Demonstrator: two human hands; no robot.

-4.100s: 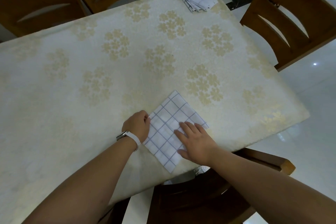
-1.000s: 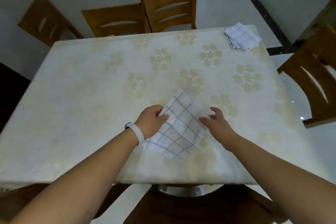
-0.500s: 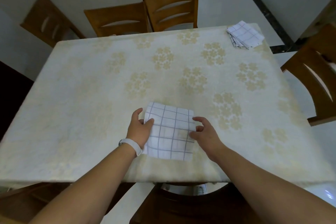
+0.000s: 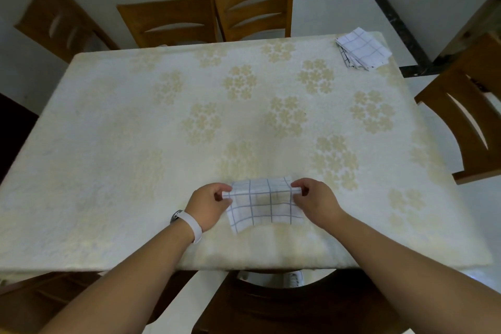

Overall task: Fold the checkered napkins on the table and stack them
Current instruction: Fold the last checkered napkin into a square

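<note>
Half a second earlier the checkered napkin (image 4: 267, 207) lay flat and square between the hands. Now the left hand (image 4: 208, 205) and right hand (image 4: 315, 202) each had a pinching grip on one of its far corners, raising that edge off the tabletop (image 4: 135, 144) near the front edge — likely the start of another fold. The stack of folded napkins (image 4: 362, 49) waited at the far right corner, well apart.

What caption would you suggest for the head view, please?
Left hand and right hand pinch a checkered napkin by its far corners; folded napkin stack lies far right.
</note>
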